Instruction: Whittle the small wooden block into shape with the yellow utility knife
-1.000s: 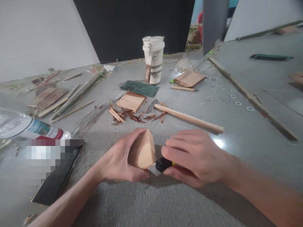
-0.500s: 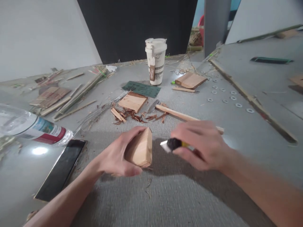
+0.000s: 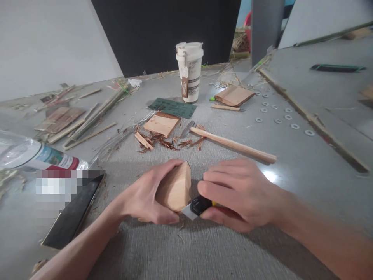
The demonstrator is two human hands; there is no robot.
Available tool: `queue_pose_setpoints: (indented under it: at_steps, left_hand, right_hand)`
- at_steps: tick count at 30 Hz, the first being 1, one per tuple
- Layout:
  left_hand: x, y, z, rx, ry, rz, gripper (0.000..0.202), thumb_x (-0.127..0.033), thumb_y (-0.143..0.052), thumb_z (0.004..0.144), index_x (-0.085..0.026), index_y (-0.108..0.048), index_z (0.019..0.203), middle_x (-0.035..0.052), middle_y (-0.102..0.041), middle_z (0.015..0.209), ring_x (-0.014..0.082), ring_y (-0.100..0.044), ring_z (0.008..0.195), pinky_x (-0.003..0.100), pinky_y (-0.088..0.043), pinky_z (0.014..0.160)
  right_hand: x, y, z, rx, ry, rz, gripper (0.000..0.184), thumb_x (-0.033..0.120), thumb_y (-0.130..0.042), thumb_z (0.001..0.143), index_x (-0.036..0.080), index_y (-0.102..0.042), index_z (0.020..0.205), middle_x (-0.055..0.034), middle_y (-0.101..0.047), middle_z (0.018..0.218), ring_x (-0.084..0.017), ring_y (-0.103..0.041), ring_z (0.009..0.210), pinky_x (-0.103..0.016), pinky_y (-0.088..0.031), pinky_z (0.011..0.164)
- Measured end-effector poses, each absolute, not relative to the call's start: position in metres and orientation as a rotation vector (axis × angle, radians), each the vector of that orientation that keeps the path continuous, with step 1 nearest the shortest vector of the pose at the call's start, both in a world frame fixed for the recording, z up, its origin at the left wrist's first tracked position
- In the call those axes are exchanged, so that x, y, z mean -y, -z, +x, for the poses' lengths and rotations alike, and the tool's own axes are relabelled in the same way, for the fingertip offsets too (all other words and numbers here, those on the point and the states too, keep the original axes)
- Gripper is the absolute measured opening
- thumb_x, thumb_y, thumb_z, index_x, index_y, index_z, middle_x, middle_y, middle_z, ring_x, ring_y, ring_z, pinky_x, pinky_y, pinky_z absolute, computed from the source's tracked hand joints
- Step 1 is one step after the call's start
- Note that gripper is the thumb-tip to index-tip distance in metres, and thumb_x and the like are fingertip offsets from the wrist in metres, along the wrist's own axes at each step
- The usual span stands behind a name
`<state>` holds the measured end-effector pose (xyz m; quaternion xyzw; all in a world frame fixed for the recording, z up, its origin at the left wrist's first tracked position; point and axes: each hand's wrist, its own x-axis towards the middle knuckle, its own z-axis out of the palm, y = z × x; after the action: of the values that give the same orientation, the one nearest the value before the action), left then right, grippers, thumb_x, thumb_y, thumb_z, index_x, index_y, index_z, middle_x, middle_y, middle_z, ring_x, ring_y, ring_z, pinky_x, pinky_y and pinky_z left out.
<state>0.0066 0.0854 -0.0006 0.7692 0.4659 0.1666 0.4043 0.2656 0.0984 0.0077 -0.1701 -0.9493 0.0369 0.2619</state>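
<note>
My left hand (image 3: 148, 194) grips a pale wooden block (image 3: 175, 188), tilted up off the grey table, with fingers behind it and the thumb along its lower edge. My right hand (image 3: 236, 194) is closed around a black and yellow utility knife (image 3: 201, 204). Its short bare blade points left and lies at the block's lower right corner; whether it cuts into the wood I cannot tell. Just beyond the hands are a round wooden stick (image 3: 233, 144), a small flat blade (image 3: 187, 129) at its left end, and brown bark shavings (image 3: 163, 142) beside a square piece of wood (image 3: 161, 124).
A lidded paper cup (image 3: 192, 74) stands behind a green sheet (image 3: 171, 107). On the left lie a plastic bottle (image 3: 29, 151) and a dark phone (image 3: 72, 214). Several washers (image 3: 278, 121) and a long wooden strip (image 3: 314, 120) lie to the right.
The knife in my right hand has moved left and down, from a gap beside the block to its lower right corner. My left hand still holds the block, slightly lower in view.
</note>
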Motion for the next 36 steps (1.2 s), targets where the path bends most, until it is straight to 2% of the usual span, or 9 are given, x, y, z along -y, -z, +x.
queue_pose_setpoints:
  at_steps: [10, 15, 18, 20, 21, 25, 28, 31, 36]
  left_hand:
    - [-0.088, 0.001, 0.007, -1.120, -0.360, 1.994, 0.105, -0.054, -0.082, 0.049, -0.024, -0.043, 0.142, 0.0113, -0.063, 0.132, 0.0378, -0.062, 0.114, 0.054, -0.054, 0.094]
    - [-0.075, -0.009, 0.022, -1.003, -0.161, 2.066, 0.087, -0.049, -0.081, 0.048, -0.025, -0.056, 0.127, 0.0055, -0.070, 0.109, 0.0303, -0.068, 0.091, 0.046, -0.058, 0.078]
    - [-0.072, -0.013, 0.019, -0.946, -0.272, 2.101, 0.100, -0.052, -0.079, 0.048, -0.026, -0.048, 0.139, 0.0093, -0.067, 0.125, 0.0351, -0.067, 0.105, 0.050, -0.056, 0.088]
    - [-0.076, -0.010, 0.012, -1.032, -0.367, 2.075, 0.100, -0.050, -0.081, 0.048, -0.025, -0.046, 0.139, 0.0107, -0.066, 0.126, 0.0357, -0.066, 0.106, 0.049, -0.056, 0.085]
    - [-0.079, -0.008, 0.008, -1.085, -0.393, 2.054, 0.096, -0.047, -0.080, 0.051, -0.024, -0.047, 0.138, 0.0112, -0.065, 0.126, 0.0358, -0.065, 0.107, 0.049, -0.056, 0.086]
    - [-0.091, 0.003, -0.003, -1.218, -0.452, 1.988, 0.102, -0.049, -0.080, 0.055, -0.022, -0.039, 0.145, 0.0125, -0.059, 0.137, 0.0372, -0.059, 0.118, 0.055, -0.049, 0.102]
    - [-0.093, 0.009, -0.003, -1.267, -0.465, 1.965, 0.104, -0.052, -0.080, 0.056, -0.022, -0.037, 0.146, 0.0137, -0.053, 0.145, 0.0397, -0.054, 0.127, 0.058, -0.043, 0.109]
    - [-0.092, 0.012, -0.003, -1.267, -0.510, 1.932, 0.104, -0.058, -0.078, 0.057, -0.021, -0.037, 0.146, 0.0147, -0.051, 0.147, 0.0413, -0.051, 0.130, 0.061, -0.038, 0.112]
    - [-0.091, 0.015, -0.003, -1.233, -0.593, 1.900, 0.097, -0.063, -0.073, 0.062, -0.025, -0.038, 0.145, 0.0112, -0.053, 0.144, 0.0404, -0.051, 0.129, 0.059, -0.040, 0.110]
  right_hand:
    - [-0.096, -0.010, 0.264, 2.613, -0.044, -0.433, 0.048, 0.046, -0.033, 0.107, 0.019, -0.060, 0.079, 0.0014, -0.052, 0.068, -0.014, -0.042, 0.060, -0.034, -0.026, 0.056]
    - [-0.110, -0.009, 0.277, 2.396, 0.168, -0.563, 0.040, 0.044, -0.041, 0.107, 0.018, -0.060, 0.084, 0.0010, -0.060, 0.071, -0.012, -0.049, 0.062, -0.028, -0.035, 0.058]
    - [-0.126, -0.006, 0.294, 2.083, 0.351, -0.870, 0.031, 0.038, -0.048, 0.105, 0.018, -0.061, 0.085, 0.0036, -0.053, 0.063, -0.009, -0.042, 0.054, -0.026, -0.030, 0.052]
    - [-0.132, -0.004, 0.299, 2.075, 0.333, -0.898, 0.028, 0.037, -0.048, 0.104, 0.018, -0.060, 0.087, 0.0046, -0.048, 0.061, -0.010, -0.040, 0.053, -0.026, -0.030, 0.051]
    - [-0.132, -0.003, 0.298, 2.121, 0.292, -0.873, 0.028, 0.038, -0.048, 0.104, 0.018, -0.060, 0.088, 0.0042, -0.050, 0.062, -0.010, -0.042, 0.053, -0.026, -0.032, 0.052]
    - [-0.118, -0.001, 0.283, 2.355, 0.034, -0.678, 0.028, 0.040, -0.047, 0.104, 0.019, -0.058, 0.089, 0.0000, -0.060, 0.073, -0.013, -0.052, 0.063, -0.027, -0.040, 0.060]
    - [-0.108, -0.002, 0.274, 2.420, -0.064, -0.592, 0.029, 0.043, -0.047, 0.104, 0.020, -0.056, 0.088, -0.0006, -0.059, 0.073, -0.015, -0.051, 0.066, -0.030, -0.039, 0.062]
    - [-0.104, -0.001, 0.272, 2.450, -0.100, -0.579, 0.029, 0.044, -0.046, 0.104, 0.020, -0.055, 0.089, 0.0000, -0.057, 0.073, -0.015, -0.048, 0.065, -0.031, -0.035, 0.060]
    - [-0.105, 0.002, 0.271, 2.477, -0.139, -0.580, 0.029, 0.043, -0.048, 0.103, 0.021, -0.053, 0.086, 0.0003, -0.056, 0.074, -0.014, -0.047, 0.066, -0.031, -0.033, 0.061]
